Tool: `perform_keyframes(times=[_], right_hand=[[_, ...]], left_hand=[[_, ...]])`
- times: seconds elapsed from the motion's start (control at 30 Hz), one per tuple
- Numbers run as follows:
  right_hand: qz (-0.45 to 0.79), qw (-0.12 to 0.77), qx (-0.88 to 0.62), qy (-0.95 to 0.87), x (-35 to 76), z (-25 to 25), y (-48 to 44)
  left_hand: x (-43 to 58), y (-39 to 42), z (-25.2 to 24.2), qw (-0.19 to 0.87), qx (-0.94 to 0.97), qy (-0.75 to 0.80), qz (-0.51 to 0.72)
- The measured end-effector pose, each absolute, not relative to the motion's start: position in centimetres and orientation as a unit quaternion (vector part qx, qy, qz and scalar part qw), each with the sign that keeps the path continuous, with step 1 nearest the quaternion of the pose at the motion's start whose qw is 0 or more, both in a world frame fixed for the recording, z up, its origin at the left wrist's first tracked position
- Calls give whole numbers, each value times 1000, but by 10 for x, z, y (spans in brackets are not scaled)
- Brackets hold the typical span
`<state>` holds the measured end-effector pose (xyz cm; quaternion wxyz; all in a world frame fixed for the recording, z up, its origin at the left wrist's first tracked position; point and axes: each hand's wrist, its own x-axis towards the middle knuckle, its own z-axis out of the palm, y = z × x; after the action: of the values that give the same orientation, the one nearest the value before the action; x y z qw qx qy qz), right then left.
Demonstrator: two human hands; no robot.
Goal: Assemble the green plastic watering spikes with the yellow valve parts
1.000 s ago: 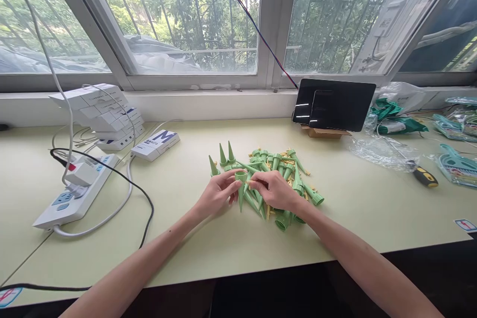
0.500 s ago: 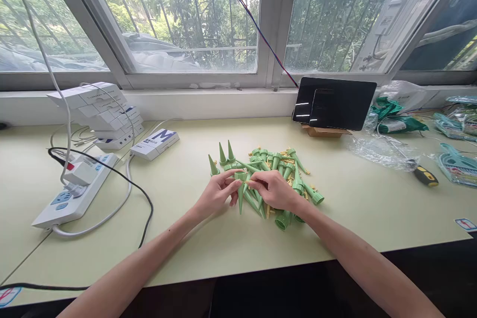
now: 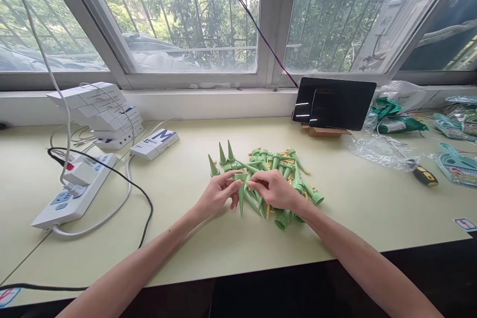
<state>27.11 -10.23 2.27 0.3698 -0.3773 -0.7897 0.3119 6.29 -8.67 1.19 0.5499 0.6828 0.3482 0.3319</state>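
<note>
In my left hand (image 3: 219, 191) is a green plant watering spike (image 3: 241, 198), gripped near its wide collar with the tip pointing down. My right hand (image 3: 274, 190) is closed in a pinch against the spike's side, on what looks like a small yellow valve piece, mostly hidden by the fingers. Beneath and behind my right hand lies a heap of green watering spikes (image 3: 287, 171) mixed with yellow pieces (image 3: 267, 210). To the left of the heap, several spikes (image 3: 230, 151) stand upright on their collars.
A white power strip (image 3: 78, 194) with cables and a white box (image 3: 155, 144) lie on the left, before stacked boxes (image 3: 108, 119). A tablet (image 3: 350, 104) and phone (image 3: 321, 108) lean on a cardboard stand at the back. Clear plastic wrap (image 3: 387, 154) and a yellow-black tool (image 3: 426, 176) lie right.
The held spike has shifted very slightly downward and straightened. Both hands stay in nearly the same place, still at its collar.
</note>
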Motion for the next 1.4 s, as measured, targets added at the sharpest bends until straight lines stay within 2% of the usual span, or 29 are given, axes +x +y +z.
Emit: perform_keyframes(times=[0.33,0.6,0.87,1.13,1.4], right_hand=[[364,356,-390,-767,273,24,-102],[302,373,-371,-795,271,21,-103],[347,351,-387,-779,272,22,-102],[293,362,-367,-805,272,18,-101],[324,352,-385,-789,272,23,-102]], left_hand=[[63,-88,8,528,690,341,358],[63,-88,9,585,657,341,331],[64,-88,7,546,675,344,357],[66,-89,13,639,628,325,304],[65,-90,5,548,677,347,348]])
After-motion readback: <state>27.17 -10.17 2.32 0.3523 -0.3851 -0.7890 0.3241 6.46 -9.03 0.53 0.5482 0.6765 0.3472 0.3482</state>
